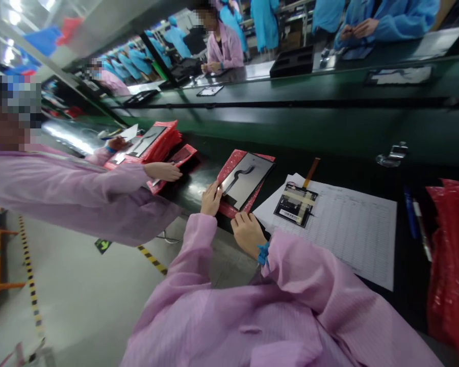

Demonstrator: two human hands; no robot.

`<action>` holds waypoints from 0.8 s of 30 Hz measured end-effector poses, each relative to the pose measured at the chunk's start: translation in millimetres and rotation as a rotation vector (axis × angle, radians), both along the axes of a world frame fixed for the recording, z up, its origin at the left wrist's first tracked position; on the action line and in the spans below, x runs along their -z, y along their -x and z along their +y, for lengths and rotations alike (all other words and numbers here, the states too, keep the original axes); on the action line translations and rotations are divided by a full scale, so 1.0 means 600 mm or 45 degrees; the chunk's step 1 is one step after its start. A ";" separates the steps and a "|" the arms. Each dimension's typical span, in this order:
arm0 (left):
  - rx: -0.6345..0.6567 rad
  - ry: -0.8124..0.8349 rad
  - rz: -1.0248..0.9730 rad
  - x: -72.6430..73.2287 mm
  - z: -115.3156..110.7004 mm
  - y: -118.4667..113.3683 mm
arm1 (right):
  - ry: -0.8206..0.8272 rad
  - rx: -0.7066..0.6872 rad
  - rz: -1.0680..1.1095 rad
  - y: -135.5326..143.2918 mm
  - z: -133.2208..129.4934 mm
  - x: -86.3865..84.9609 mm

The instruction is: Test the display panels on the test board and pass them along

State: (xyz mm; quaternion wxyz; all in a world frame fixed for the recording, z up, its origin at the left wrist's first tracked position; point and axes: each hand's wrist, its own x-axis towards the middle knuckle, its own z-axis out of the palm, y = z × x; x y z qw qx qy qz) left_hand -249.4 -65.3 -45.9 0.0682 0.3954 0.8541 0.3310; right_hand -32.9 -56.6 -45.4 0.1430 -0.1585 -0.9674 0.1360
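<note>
A flat grey panel (248, 179) with a black curved strip lies on a red bubble bag (229, 162) on the dark bench. My left hand (211, 199) is closed at the left edge of the panel and bag, thumb and fingers together. Curled fingers of my right hand (248, 233) rest at the bag's lower edge; a blue band circles that wrist. To the right, a black component (296, 205) with tan tape and an orange flex strip (311, 172) sits on a printed sheet (352, 224).
A blue pen (410, 213) and a white pen (422, 229) lie near red bags (451, 265) at the right. A metal fixture (393, 155) stands behind the sheet. At left, a co-worker's hand (163, 172) is beside stacked red bags (164, 140). A green ledge (275, 122) runs behind.
</note>
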 end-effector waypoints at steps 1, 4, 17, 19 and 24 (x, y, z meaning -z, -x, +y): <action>-0.043 -0.014 0.016 0.001 -0.008 -0.016 | -0.005 -0.005 0.008 -0.018 -0.007 0.001; -0.107 -0.087 0.075 0.009 -0.038 -0.084 | -0.018 -0.049 0.047 -0.091 -0.027 0.009; 1.381 -0.550 -0.144 -0.002 -0.036 -0.481 | -0.601 1.323 0.615 -0.533 -0.036 -0.018; 1.568 -0.505 -0.183 -0.012 -0.030 -0.509 | -0.858 1.696 0.579 -0.579 -0.041 -0.019; 1.823 -0.322 -0.500 -0.033 -0.025 -0.572 | -0.766 1.914 0.538 -0.637 -0.048 -0.009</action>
